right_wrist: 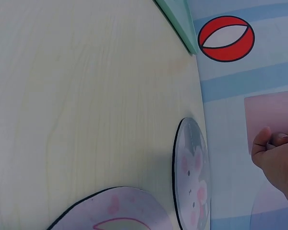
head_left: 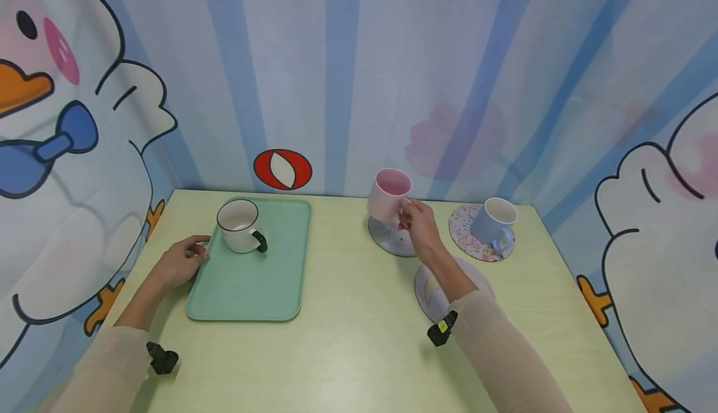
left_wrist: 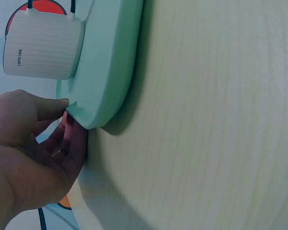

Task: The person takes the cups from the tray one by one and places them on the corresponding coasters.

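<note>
My left hand point(head_left: 178, 262) pinches the left rim of a mint-green tray point(head_left: 252, 294), thumb on top and fingers curled beneath in the left wrist view. On the tray stands a white mug point(head_left: 235, 238) with a dark rim, a black handle and the word "concise" on its ribbed side. My right hand point(head_left: 419, 226) grips a pink mug point(head_left: 383, 206) by its handle. The mug is raised above a round grey coaster point(head_left: 387, 243) with a rabbit print, whose far part it covers in the head view.
A blue mug point(head_left: 487, 223) stands on a floral round coaster point(head_left: 468, 243) at the back right. Beneath my right forearm lies a lilac round coaster point(head_left: 424, 285), partly hidden. Behind the pale wooden table point(head_left: 348, 351) hangs a striped cartoon curtain point(head_left: 370, 76).
</note>
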A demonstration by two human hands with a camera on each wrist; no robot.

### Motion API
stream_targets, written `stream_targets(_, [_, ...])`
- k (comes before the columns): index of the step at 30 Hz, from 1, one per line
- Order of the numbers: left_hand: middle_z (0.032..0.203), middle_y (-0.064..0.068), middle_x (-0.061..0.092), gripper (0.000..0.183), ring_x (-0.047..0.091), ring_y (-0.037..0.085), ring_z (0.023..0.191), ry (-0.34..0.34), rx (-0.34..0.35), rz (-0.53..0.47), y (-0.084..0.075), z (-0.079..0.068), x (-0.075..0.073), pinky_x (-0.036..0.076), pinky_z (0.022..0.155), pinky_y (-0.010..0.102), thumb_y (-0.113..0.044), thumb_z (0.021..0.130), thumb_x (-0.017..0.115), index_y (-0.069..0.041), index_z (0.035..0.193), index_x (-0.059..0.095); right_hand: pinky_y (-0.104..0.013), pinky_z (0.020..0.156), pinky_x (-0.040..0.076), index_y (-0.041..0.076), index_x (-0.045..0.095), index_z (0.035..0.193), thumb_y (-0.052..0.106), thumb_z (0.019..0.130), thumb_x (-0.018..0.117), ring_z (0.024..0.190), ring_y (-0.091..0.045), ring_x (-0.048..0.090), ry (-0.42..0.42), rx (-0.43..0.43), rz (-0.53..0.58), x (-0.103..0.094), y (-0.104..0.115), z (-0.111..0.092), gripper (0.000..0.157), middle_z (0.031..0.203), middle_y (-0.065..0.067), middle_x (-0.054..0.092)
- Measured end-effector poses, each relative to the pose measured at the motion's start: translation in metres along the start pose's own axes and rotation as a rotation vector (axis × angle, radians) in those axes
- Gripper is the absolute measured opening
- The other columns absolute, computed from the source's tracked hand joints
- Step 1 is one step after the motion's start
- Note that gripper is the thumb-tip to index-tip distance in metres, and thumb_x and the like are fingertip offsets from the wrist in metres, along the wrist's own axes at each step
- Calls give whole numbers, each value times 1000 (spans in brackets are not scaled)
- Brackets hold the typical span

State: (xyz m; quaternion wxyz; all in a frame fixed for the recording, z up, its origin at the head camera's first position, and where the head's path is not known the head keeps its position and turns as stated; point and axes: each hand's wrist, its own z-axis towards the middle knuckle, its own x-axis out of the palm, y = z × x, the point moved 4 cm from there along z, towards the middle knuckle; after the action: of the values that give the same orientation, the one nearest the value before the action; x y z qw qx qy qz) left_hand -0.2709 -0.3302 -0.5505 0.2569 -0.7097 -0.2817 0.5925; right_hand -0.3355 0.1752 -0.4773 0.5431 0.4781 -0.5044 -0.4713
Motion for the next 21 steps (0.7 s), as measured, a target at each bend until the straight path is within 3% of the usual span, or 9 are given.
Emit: stream_targets(21, [128, 29, 55, 52, 57, 41, 110, 3, -23, 1, -2, -1, 0, 49, 83, 45, -15, 110, 53, 7, 156, 40, -33, 74, 40, 9, 41, 78, 26, 114, 46, 73, -21, 39, -74, 41, -22, -25, -10, 4, 41, 76, -5, 38])
